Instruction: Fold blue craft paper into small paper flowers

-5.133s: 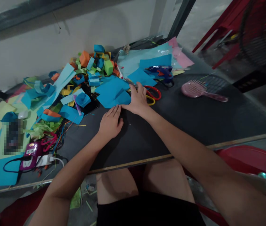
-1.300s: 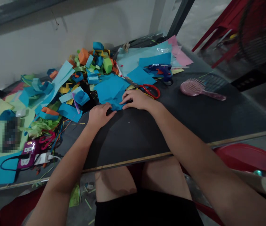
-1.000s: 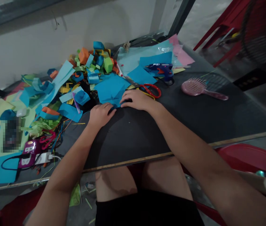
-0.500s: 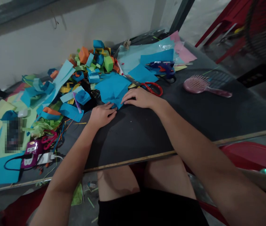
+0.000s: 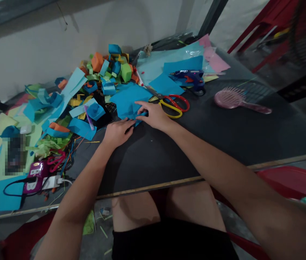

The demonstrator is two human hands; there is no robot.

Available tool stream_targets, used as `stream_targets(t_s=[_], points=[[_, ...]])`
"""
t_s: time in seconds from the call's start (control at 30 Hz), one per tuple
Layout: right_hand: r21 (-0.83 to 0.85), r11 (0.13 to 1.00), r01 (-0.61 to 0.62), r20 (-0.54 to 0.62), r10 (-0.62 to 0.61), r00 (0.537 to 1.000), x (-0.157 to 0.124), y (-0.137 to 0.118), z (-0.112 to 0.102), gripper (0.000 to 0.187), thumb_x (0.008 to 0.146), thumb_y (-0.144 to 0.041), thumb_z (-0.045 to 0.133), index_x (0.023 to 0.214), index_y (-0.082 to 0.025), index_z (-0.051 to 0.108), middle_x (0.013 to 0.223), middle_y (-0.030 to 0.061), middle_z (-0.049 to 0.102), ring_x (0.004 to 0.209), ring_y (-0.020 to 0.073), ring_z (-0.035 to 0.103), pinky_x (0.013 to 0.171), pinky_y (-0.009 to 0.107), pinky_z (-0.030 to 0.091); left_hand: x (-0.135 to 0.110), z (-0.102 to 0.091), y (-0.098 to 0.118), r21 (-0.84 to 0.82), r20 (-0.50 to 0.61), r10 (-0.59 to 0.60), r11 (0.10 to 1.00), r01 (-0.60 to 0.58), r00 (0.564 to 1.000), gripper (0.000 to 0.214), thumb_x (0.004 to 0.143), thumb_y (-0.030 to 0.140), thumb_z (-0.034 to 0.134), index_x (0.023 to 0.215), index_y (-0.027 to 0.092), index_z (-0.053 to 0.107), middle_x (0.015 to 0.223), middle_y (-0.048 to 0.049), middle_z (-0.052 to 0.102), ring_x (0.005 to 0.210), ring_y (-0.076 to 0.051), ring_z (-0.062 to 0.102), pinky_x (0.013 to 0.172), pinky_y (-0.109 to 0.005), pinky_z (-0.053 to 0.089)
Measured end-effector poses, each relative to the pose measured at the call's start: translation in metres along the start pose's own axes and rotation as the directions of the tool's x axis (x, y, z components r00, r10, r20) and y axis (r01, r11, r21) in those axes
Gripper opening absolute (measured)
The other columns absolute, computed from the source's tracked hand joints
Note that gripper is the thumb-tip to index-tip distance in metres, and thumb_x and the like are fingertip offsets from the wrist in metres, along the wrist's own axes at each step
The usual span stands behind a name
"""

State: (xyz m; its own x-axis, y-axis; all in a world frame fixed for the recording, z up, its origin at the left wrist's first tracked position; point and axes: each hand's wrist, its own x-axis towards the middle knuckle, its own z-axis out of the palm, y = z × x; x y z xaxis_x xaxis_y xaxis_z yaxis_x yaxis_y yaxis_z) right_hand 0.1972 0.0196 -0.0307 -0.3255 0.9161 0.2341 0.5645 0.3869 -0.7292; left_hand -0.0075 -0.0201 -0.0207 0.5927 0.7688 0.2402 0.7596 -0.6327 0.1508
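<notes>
A blue paper sheet (image 5: 130, 101) lies on the dark table (image 5: 223, 133), partly folded. My left hand (image 5: 117, 131) presses its near corner with the fingers together on the paper. My right hand (image 5: 153, 115) rests on the sheet's right side, fingers pinching a folded flap of it. Both hands touch the same sheet, and the fold between them is partly hidden by my fingers.
Red and yellow scissors (image 5: 173, 104) lie just right of my right hand. A blue glue gun (image 5: 192, 77) and a pink hairbrush (image 5: 234, 100) sit farther right. A heap of coloured folded paper (image 5: 106, 72) fills the back left. A purple device with cables (image 5: 35, 177) lies near the left edge.
My right hand has slid left onto the blue sheet and lifted a flap, uncovering the yellow scissor handles. My left hand stays on the sheet's near corner.
</notes>
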Motion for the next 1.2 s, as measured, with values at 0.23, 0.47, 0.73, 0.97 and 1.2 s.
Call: stream_targets(t_s=[0.23, 0.47, 0.73, 0.97, 1.2], points=[[-0.014, 1.0, 0.017, -0.018, -0.017, 1.0, 0.003, 0.001, 0.001, 0.051, 0.082, -0.022, 0.07, 0.132, -0.024, 0.062, 0.097, 0.0064, 0.074, 0.101, 0.0257, 0.065, 0.094, 0.042, 0.048, 0.0, -0.007, 0.001, 0.043, 0.073, 0.081, 0.995, -0.084, 0.994, 0.035, 0.094, 0.024, 0.047, 0.118, 0.027, 0.072, 0.12, -0.0043, 0.072, 0.12, -0.025, 0.064, 0.09, -0.039, 0.059], [0.073, 0.997, -0.025, -0.029, 0.027, 0.999, 0.008, 0.001, 0.002, 0.034, 0.081, -0.022, 0.07, 0.114, -0.019, 0.071, 0.092, 0.0065, 0.075, 0.094, 0.024, 0.069, 0.09, 0.038, 0.05, 0.0, -0.01, 0.006, 0.083, 0.094, 0.092, 0.991, -0.1, 0.991, 0.037, 0.095, 0.029, 0.044, 0.121, 0.024, 0.07, 0.123, -0.0054, 0.071, 0.122, -0.026, 0.063, 0.092, -0.038, 0.058], [0.091, 0.996, 0.02, -0.045, -0.016, 0.999, 0.01, 0.003, 0.005, 0.027, 0.079, -0.02, 0.071, 0.105, -0.019, 0.075, 0.091, 0.0058, 0.076, 0.092, 0.0237, 0.069, 0.086, 0.036, 0.052, -0.002, -0.006, 0.003, 0.049, 0.066, -0.036, 0.998, 0.033, 0.997, 0.044, 0.09, 0.023, 0.046, 0.13, 0.018, 0.063, 0.117, -0.0103, 0.073, 0.118, -0.024, 0.065, 0.089, -0.035, 0.058], [0.163, 0.986, -0.033, -0.029, 0.038, 0.999, 0.01, 0.0, 0.002, 0.03, 0.078, -0.019, 0.072, 0.108, -0.019, 0.072, 0.087, 0.0046, 0.076, 0.092, 0.0227, 0.07, 0.089, 0.036, 0.052, 0.002, -0.006, 0.01, 0.072, 0.048, -0.165, 0.984, 0.161, 0.985, 0.043, 0.09, 0.018, 0.048, 0.129, 0.023, 0.065, 0.124, -0.0082, 0.07, 0.101, -0.021, 0.072, 0.083, -0.032, 0.059], [0.126, 0.99, -0.057, -0.062, 0.065, 0.996, 0.012, -0.001, 0.007, 0.039, 0.076, -0.019, 0.076, 0.115, -0.017, 0.069, 0.087, 0.0057, 0.076, 0.087, 0.0226, 0.071, 0.085, 0.036, 0.052, 0.002, -0.008, 0.012, 0.077, 0.123, -0.078, 0.995, 0.069, 0.989, 0.044, 0.09, 0.013, 0.046, 0.128, 0.027, 0.065, 0.124, -0.0021, 0.07, 0.125, -0.021, 0.061, 0.096, -0.036, 0.056]])
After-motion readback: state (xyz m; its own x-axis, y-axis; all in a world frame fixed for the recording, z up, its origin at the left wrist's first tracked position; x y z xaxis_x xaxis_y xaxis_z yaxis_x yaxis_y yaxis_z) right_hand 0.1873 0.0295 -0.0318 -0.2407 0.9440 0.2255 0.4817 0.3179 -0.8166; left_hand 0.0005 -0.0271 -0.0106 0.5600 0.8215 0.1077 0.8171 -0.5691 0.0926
